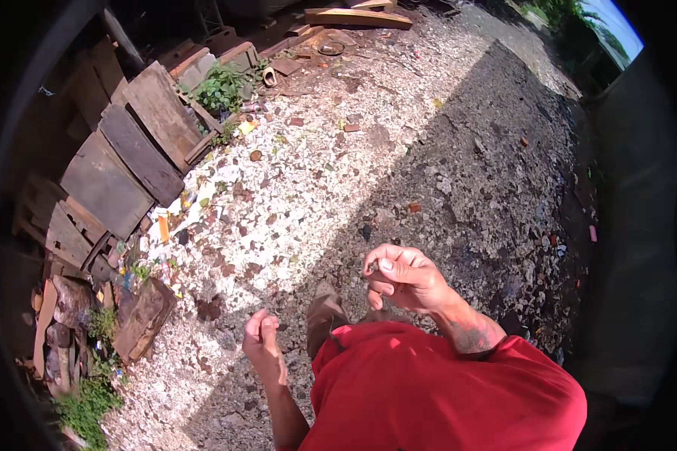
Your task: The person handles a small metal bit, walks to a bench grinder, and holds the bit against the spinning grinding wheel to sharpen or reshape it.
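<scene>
- Right hand (414,282) hangs in front of the red cloth shirt (436,383), fingers loosely curled, thumb against the index finger; whether something small is pinched there, I cannot tell.
- Left hand (263,347) hangs lower, half curled, palm side mostly hidden (its grip cannot be told either).
- Small, blocky, orange-red fragment (414,207), perhaps brick, lies on the pale, speckled, stony ground (278,225), beyond the right hand and apart from it, in shadow.
- Its long axis seems to run roughly left to right; neither end stands out as a front.
- Rough, brown timber chunk (144,319) lies to the left, well apart from the left hand, its long axis slanting from upper right to lower left.
- Judging by the pose, this looks like walking or pausing; grasping the fragment would call for bending down and uncurling the fingers.
</scene>
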The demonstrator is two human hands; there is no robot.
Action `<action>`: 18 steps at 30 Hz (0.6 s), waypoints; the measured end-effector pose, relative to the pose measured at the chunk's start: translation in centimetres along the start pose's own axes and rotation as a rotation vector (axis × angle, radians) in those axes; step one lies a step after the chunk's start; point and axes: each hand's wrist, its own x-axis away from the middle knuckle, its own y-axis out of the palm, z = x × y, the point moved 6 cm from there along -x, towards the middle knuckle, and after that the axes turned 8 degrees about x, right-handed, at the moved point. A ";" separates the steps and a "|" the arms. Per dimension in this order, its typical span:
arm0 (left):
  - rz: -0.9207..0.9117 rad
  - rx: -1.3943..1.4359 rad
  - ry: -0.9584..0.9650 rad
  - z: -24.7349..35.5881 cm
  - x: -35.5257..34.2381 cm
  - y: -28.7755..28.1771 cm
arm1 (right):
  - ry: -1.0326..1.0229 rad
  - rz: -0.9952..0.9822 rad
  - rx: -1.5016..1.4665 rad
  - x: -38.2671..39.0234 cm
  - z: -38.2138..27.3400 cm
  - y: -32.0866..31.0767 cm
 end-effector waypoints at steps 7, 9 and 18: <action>-0.775 -0.039 0.591 17.5 -24.4 35.9 | -0.098 0.041 -0.094 -23.7 -15.5 -8.5; -0.829 -0.022 0.636 17.9 -30.2 42.3 | -0.171 0.017 -0.080 -30.5 -19.4 -12.7; -0.584 -0.238 0.916 17.9 -64.0 65.6 | -0.228 0.217 0.465 -64.2 -38.9 -31.2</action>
